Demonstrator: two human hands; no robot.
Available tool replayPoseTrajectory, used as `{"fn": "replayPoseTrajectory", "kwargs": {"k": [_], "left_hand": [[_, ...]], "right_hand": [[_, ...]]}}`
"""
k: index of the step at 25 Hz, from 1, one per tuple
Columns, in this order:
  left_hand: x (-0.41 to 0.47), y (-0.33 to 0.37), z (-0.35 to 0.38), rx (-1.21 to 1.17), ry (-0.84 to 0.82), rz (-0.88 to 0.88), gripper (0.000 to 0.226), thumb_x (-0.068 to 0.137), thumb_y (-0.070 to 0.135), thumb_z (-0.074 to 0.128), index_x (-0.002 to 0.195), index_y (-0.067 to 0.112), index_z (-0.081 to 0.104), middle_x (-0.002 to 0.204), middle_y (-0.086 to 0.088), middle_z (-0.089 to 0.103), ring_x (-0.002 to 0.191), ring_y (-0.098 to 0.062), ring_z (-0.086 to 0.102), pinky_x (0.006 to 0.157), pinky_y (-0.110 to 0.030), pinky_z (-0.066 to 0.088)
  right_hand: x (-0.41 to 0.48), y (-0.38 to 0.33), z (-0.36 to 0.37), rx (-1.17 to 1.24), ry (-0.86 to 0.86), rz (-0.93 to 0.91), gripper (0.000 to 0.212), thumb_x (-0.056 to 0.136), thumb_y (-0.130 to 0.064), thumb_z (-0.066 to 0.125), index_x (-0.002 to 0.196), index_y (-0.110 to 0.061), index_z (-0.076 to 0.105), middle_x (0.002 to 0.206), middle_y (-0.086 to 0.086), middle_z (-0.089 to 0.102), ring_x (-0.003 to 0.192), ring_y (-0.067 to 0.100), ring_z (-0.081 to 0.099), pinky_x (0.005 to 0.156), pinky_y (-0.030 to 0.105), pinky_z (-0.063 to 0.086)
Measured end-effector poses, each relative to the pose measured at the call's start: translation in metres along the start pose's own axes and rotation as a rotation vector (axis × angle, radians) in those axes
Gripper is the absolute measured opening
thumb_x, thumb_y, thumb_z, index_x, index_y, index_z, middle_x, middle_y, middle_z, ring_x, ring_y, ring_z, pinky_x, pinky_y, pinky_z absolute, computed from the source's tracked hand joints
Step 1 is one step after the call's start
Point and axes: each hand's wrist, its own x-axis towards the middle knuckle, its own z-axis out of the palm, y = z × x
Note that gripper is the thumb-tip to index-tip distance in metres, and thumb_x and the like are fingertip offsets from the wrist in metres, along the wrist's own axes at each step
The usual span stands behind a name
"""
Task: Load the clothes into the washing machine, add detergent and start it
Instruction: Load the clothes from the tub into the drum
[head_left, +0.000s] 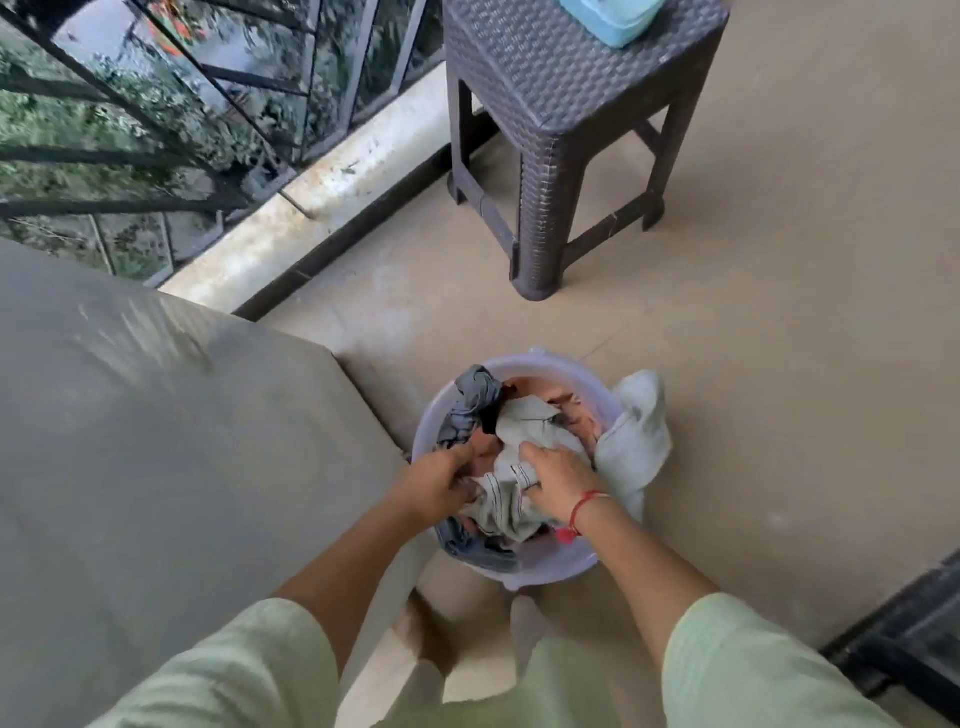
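floor (779, 322): plain beige, soft daylight
stool (545, 67): dark woven plastic, top right
railing (130, 206): black bars, greenery (52, 130) behind, pale ledge (311, 202) underneath

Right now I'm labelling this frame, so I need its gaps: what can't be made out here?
1. Blue thing on the stool: cut off by the top edge of the head view.
2. Grey cover: hides whatever stands beneath it.
3. Tub bottom: buried under clothes.
4. Left hand and right hand: fingers' ends tucked into the clothes.

Crumpled grey, peach and pale-striped clothes (524, 415) are lying heaped in a round lilac plastic tub (561, 561), with a white garment (634, 436) draping over its rim.
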Motion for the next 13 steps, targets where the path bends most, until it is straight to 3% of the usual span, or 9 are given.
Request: {"fn": "replayPoseTrajectory", "kwargs": {"k": [2,7,11,13], "left_hand": [[-0.016,0.021,-0.019,-0.026,-0.01,0.062,0.026,0.082,0.005,0.056,0.108,0.006,0.056,0.069,0.011,0.046,0.068,-0.015,0.045,0.055,-0.01,0.031],[-0.058,0.077,-0.089,0.076,-0.054,0.16,0.014,0.075,0.014,0.067,0.084,0.018,0.057,0.073,0.008,0.051,0.073,-0.015,0.048,0.054,-0.014,0.029],[-0.103,0.121,-0.147,0.249,-0.011,0.297,0.036,0.072,0.028,0.076,0.104,0.017,0.062,0.099,-0.004,0.065,0.089,-0.023,0.058,0.074,-0.028,0.044],[-0.127,0.134,-0.176,0.37,0.065,0.35,0.054,0.069,0.032,0.079,0.117,0.019,0.057,0.114,-0.004,0.061,0.102,-0.024,0.056,0.083,-0.03,0.046]], "right_hand": [[-0.026,-0.008,-0.014,0.003,-0.003,0.0,0.037,0.082,-0.017,0.058,0.116,-0.027,0.045,0.103,0.007,0.065,0.096,0.031,0.06,0.076,0.038,0.048],[-0.103,-0.043,-0.046,0.206,0.184,0.084,0.038,0.086,-0.018,0.058,0.123,-0.024,0.054,0.118,0.006,0.063,0.107,0.029,0.059,0.089,0.036,0.049],[-0.166,-0.085,-0.078,0.511,0.418,0.084,0.041,0.089,-0.003,0.053,0.126,-0.021,0.054,0.125,0.006,0.057,0.114,0.028,0.056,0.097,0.038,0.046],[-0.195,-0.112,-0.109,0.569,0.569,0.03,0.055,0.088,0.004,0.05,0.13,-0.032,0.048,0.125,-0.003,0.05,0.115,0.016,0.053,0.101,0.022,0.039]]}}
